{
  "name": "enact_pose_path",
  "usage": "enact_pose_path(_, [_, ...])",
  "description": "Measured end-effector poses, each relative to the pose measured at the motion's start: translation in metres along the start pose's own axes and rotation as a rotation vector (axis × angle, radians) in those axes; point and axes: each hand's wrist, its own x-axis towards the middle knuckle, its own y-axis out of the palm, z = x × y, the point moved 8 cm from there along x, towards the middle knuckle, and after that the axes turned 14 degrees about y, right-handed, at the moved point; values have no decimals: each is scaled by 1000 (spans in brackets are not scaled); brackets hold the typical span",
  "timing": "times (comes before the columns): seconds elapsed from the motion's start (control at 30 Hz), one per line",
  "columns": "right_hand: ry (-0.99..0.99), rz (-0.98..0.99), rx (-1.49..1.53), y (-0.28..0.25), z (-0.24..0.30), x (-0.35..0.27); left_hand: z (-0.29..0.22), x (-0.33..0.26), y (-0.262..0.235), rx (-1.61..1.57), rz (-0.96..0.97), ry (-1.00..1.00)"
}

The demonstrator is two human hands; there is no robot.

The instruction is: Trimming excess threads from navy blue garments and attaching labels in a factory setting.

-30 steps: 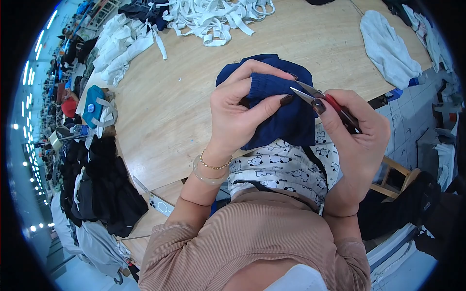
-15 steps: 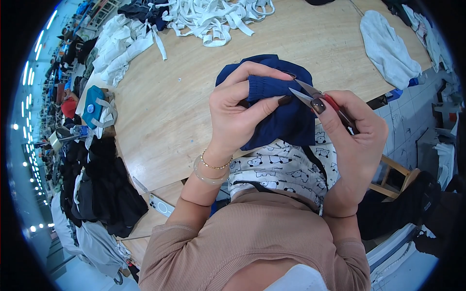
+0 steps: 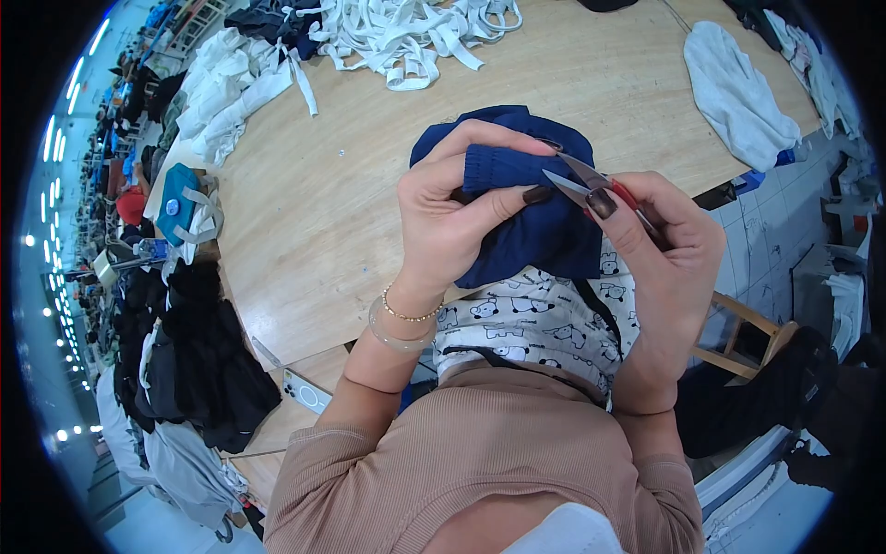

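A navy blue piece of clothing point(image 3: 544, 240) with a gathered, elastic-looking edge lies bunched at the table's near side, partly over my lap. My left hand point(image 3: 448, 203) is closed on it, with the gathered part stretched between thumb and index finger. My right hand point(image 3: 669, 222) grips small red-handled thread snips point(image 3: 574, 183). Their two pointed blades are apart, with the tips at the cloth close to my left fingertips. Whether a thread lies between the blades is too small to tell.
White fabric strips point(image 3: 415, 42) heap at the table's far side, with white cloth point(image 3: 226, 92) to their left. A light grey cloth piece point(image 3: 738, 92) lies at the right. Dark clothes point(image 3: 194, 360), a phone point(image 3: 306, 391) and a teal box point(image 3: 175, 205) are at the left. A wooden stool point(image 3: 748, 337) stands lower right.
My right hand and the snips have shifted slightly left, bringing the blades a little further over the cloth. My left hand has barely moved and keeps its hold.
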Motion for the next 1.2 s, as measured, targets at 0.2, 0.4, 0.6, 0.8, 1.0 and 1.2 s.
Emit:
enact_pose_path(0.2, [-1,79,230,6,-14,7,2,-1,1,-72,-19,-38])
enact_pose_path(0.4, [-44,23,22,-1,2,-1,-1,1,1,-26,12,19])
enact_pose_path(0.6, [-46,-9,-114,-5,8,-4,-3,1,2,16,28,42])
enact_pose_path(0.8, [-62,-27,-77,-5,10,-4,-5,2,2,46,48,36])
enact_pose_path(1.0, [-54,-17,-95,-6,12,-3,-5,2,2,68,78,44])
enact_pose_path(1.2, [-74,17,-92,-4,11,0,-4,1,2,51,71,29])
